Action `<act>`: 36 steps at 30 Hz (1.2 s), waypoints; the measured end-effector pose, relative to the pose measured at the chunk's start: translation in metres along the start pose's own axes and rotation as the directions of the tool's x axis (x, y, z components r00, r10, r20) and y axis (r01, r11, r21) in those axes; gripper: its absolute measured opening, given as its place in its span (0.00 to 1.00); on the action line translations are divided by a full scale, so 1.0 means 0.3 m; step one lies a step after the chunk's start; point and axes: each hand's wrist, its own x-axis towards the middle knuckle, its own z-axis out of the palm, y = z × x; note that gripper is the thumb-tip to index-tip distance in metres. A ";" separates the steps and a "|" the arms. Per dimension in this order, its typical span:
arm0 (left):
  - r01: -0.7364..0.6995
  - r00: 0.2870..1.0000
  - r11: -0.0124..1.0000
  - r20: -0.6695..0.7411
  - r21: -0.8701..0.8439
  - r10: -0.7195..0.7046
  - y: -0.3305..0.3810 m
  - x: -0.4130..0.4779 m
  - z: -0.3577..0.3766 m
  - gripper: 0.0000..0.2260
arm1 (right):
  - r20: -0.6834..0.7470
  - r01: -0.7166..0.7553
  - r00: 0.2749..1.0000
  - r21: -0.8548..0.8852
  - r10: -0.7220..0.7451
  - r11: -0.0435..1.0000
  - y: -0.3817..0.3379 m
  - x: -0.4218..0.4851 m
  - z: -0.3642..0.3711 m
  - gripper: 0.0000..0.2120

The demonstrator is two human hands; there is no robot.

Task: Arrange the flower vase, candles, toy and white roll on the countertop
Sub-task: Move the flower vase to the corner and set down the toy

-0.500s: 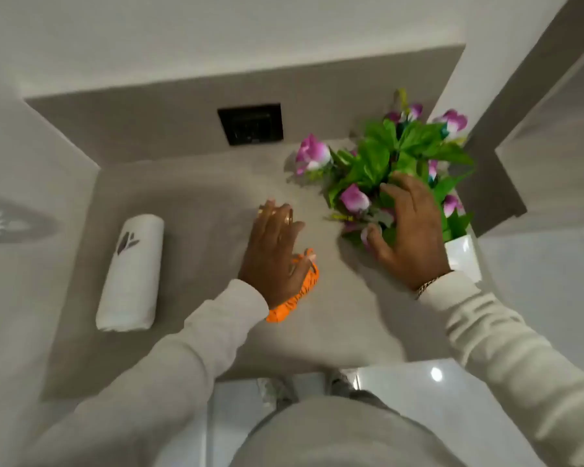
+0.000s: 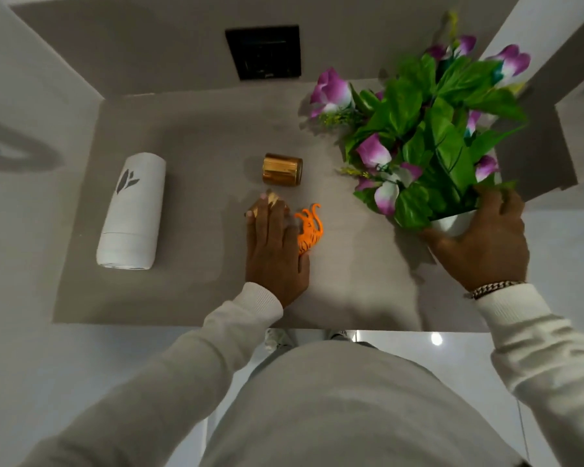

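Head view: the left hand [image 2: 274, 246] lies flat on the countertop [image 2: 189, 251], fingers loose over a gold candle [image 2: 267, 205], the orange toy [image 2: 309, 229] touching its thumb side. The right hand [image 2: 484, 241] grips the white flower vase [image 2: 452, 222] at the counter's right edge.

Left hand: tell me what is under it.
Under the left hand lies the orange toy, its tail and striped side showing. At the fingertips a gold object peeks out; the rest is covered.
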 end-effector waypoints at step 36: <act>0.553 0.822 0.410 0.393 -0.725 -0.413 0.197 0.449 -0.036 0.08 | -0.207 0.015 0.950 0.775 0.231 0.632 -0.015 0.192 0.157 0.33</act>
